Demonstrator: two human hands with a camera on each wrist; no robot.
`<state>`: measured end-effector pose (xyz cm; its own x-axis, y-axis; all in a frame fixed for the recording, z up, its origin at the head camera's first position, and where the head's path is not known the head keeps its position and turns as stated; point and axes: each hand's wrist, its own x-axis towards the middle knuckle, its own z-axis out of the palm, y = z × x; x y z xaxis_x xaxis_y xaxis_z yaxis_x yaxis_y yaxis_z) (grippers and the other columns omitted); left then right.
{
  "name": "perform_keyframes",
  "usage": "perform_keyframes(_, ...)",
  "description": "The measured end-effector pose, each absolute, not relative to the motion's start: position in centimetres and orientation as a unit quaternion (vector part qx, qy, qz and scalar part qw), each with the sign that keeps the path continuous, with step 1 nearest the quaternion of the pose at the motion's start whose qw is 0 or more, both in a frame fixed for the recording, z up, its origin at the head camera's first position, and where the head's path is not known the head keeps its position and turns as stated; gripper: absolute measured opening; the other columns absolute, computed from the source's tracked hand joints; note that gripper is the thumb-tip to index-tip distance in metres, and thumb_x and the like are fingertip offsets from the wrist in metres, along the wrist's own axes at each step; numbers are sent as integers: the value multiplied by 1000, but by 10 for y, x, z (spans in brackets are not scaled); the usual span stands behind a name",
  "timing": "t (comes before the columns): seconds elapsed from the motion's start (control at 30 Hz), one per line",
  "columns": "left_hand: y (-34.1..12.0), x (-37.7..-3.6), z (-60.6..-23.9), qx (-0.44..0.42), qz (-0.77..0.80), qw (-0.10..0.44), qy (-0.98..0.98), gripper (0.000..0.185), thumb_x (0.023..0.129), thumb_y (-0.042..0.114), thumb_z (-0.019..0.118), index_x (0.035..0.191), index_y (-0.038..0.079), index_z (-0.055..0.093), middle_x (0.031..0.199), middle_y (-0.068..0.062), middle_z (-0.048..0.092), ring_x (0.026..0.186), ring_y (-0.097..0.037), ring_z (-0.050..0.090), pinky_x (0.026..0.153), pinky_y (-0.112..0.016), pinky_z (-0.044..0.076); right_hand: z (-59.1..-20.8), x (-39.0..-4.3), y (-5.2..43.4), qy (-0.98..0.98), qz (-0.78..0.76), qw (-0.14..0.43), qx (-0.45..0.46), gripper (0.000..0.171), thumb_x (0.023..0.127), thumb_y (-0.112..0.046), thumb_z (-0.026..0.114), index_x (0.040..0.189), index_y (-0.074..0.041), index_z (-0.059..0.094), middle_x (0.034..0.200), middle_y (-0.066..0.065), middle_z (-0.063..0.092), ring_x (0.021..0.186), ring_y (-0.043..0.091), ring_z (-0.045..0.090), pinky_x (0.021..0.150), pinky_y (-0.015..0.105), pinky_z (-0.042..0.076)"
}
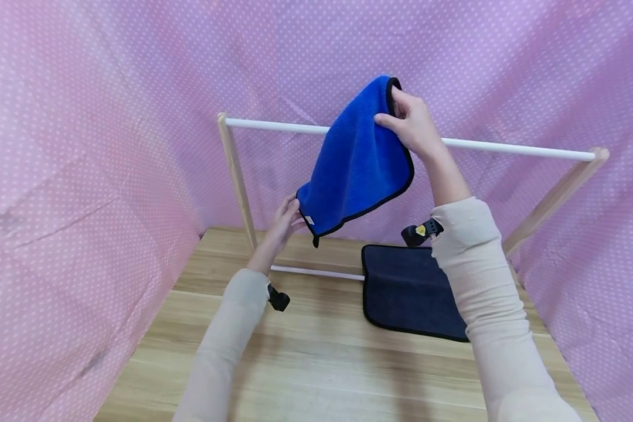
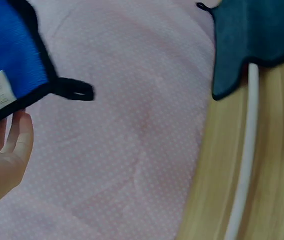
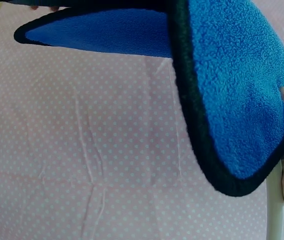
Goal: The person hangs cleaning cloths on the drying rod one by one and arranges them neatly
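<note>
1. The blue cloth [image 1: 356,164] is held up in the air above the bench [image 1: 316,363], slantwise between both hands; its top end is the higher, its black-edged lower end hangs down and to the left.
2. The right grip [image 1: 412,126] is pinching the cloth's upper edge, with the thumb laid on the blue face and the fingers tucked behind; the left grip [image 1: 285,220] is pinching the lower left edge, with fingers seen reaching behind it in the left wrist view, where the thumb is not shown.
3. A white label [image 2: 0,90] and a black loop [image 2: 75,89] are seen near the cloth's lower corner.
4. Part of the white top rod [image 1: 517,148] is hidden by the cloth in the head view; whether the two are touching cannot be told.
5. The top rod is carried between two wooden posts [image 1: 235,176]; near the bench, a white lower rod [image 1: 316,272] is seen, its right part covered by a dark grey cloth [image 1: 411,293]; that cloth is partly hidden by the right sleeve [image 1: 485,275].
6. The space is enclosed by a pink dotted curtain [image 1: 111,176].
</note>
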<state>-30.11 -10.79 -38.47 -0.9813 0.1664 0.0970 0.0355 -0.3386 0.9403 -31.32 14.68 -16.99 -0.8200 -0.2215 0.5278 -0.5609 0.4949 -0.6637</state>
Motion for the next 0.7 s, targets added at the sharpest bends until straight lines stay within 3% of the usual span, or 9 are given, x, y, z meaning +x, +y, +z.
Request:
perform_keyframes(0.17, -114, -297, -367, 73, 846, 43, 526, 8, 96, 15, 44, 101, 13, 50, 83, 5, 62, 73, -8, 60, 69, -24, 48, -170, -312, 147, -837, 459, 190, 231, 32, 85, -6, 62, 116, -4, 55, 61, -5, 40, 59, 6, 38, 57, 19, 32)
perform_keyframes(0.33, -126, -290, -345, 77, 838, 23, 541, 14, 95, 7, 45, 93, 14, 58, 78, 7, 66, 69, -5, 62, 67, -20, 49, -170, -312, 147, -827, 479, 181, 233, 35, 85, -4, 61, 120, -4, 55, 65, -8, 48, 64, 4, 45, 62, 17, 37)
perform_keyframes(0.5, -146, -282, -313, 94, 821, -12, 562, 21, 93, 2, 48, 88, 16, 64, 78, 6, 67, 69, -5, 62, 65, -18, 49, -168, -310, 151, -816, 515, 143, 220, 41, 88, -8, 59, 128, -10, 52, 81, -8, 60, 77, 4, 56, 73, 17, 46)
perform_keyframes(0.7, -173, -275, -271, 109, 815, -46, 568, 26, 90, -2, 51, 79, 15, 67, 72, 3, 65, 62, -6, 60, 60, -18, 48, -164, -309, 153, -788, 564, 122, 215, 36, 89, -8, 57, 124, -12, 55, 83, -6, 62, 77, 5, 59, 69, 16, 48)
